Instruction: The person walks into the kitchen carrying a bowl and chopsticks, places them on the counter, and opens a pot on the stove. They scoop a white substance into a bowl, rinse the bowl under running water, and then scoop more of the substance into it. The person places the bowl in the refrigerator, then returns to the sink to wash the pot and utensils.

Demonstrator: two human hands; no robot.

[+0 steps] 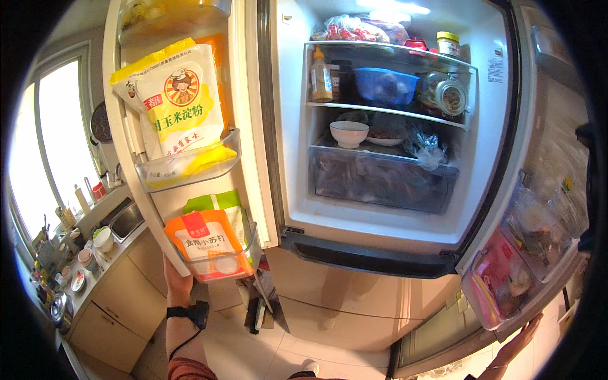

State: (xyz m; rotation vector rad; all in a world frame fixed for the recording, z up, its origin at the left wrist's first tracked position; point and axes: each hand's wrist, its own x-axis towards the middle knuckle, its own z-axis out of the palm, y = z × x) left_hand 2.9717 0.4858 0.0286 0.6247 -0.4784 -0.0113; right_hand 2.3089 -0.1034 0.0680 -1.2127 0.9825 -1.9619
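Observation:
An open refrigerator (380,223) stands before me with both doors swung out. My left hand (178,286) is at the lower outer edge of the left door (265,190), its fingers hidden behind it. A dark device is strapped to that wrist. My right hand (521,336) reaches the bottom edge of the right door (553,289), its fingers stretched out with nothing visible in them. In the left door's racks stand a white and yellow plastic bag (183,95) bearing writing and a picture, and an orange and white packet (206,242) with a green one (225,202) behind it.
Inside are a blue plastic bowl (385,85), a glass clip-top jar (449,97), a sauce bottle (321,78), a white bowl (349,134) and a clear drawer (380,180). At left, a counter (114,256) holds dishes beside a steel sink (126,221). Bagged items fill the right door bins (498,280).

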